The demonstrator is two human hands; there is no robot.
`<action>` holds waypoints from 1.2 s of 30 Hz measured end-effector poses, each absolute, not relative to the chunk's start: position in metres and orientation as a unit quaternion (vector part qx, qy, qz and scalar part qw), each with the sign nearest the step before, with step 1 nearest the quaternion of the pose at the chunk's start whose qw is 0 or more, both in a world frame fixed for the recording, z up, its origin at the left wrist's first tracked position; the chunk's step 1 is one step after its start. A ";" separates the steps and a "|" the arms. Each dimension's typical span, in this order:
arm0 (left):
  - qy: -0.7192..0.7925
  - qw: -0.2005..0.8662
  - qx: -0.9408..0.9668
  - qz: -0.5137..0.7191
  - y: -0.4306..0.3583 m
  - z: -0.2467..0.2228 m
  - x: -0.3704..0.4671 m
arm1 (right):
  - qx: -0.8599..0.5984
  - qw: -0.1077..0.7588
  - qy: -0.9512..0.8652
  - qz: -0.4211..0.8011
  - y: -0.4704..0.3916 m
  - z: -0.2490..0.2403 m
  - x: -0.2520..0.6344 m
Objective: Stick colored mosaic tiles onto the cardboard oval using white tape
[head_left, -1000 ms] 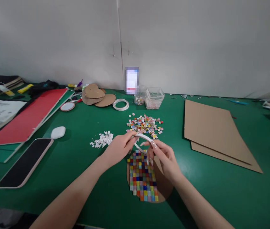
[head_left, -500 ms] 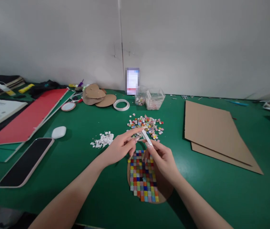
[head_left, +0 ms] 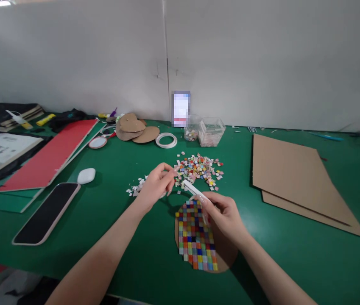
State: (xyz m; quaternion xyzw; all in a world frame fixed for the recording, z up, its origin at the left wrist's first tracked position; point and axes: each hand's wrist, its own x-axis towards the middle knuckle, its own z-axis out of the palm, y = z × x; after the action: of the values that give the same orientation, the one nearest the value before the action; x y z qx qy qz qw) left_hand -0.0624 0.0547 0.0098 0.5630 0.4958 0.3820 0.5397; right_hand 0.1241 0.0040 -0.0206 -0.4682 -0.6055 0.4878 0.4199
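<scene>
My right hand (head_left: 222,209) pinches a narrow white strip (head_left: 192,188) that points up and to the left. Below it lies a rounded cardboard piece (head_left: 229,254), its left part covered with rows of small coloured mosaic tiles (head_left: 195,245). My left hand (head_left: 159,184) is raised left of the strip, apart from it, with thumb and forefinger pinched together. Whatever might be between those fingertips is too small to make out. Just beyond the hands, a heap of loose mosaic tiles (head_left: 200,167) spreads over the table. Small white scraps (head_left: 135,186) lie partly hidden behind my left hand.
A black-screened phone (head_left: 48,214) and a white case (head_left: 86,176) are at left, near a red folder (head_left: 52,148). Cardboard sheets (head_left: 294,178) lie right. Along the back stand clear containers (head_left: 211,132), white rolls (head_left: 166,140), cardboard cutouts (head_left: 146,134) and a lit screen (head_left: 181,108).
My left hand has drawn back leftward from the strip, its forefinger now curled. The strip stays in my right hand, tilted further left. The view has shifted slightly.
</scene>
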 end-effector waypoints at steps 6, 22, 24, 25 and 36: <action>0.468 0.614 0.522 0.363 0.054 0.008 -0.060 | -0.457 0.406 -0.608 0.506 0.002 -0.018 0.122; 0.420 0.665 0.535 0.309 0.049 0.013 -0.058 | -0.477 0.384 -0.624 0.485 0.003 -0.019 0.120; 0.418 0.667 0.535 0.306 0.049 0.014 -0.058 | -0.481 0.385 -0.629 0.474 0.003 -0.019 0.121; 0.418 0.669 0.534 0.305 0.049 0.014 -0.058 | -0.484 0.384 -0.632 0.469 0.003 -0.019 0.121; 0.426 0.665 0.537 0.299 0.048 0.015 -0.059 | -0.481 0.381 -0.636 0.467 0.003 -0.020 0.120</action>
State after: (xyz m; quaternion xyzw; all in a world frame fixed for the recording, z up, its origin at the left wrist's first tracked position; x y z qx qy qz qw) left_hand -0.0586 0.0478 0.0147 0.5365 0.4255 0.2988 0.6647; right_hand 0.1204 0.0033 -0.0196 -0.4814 -0.6363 0.4667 0.3814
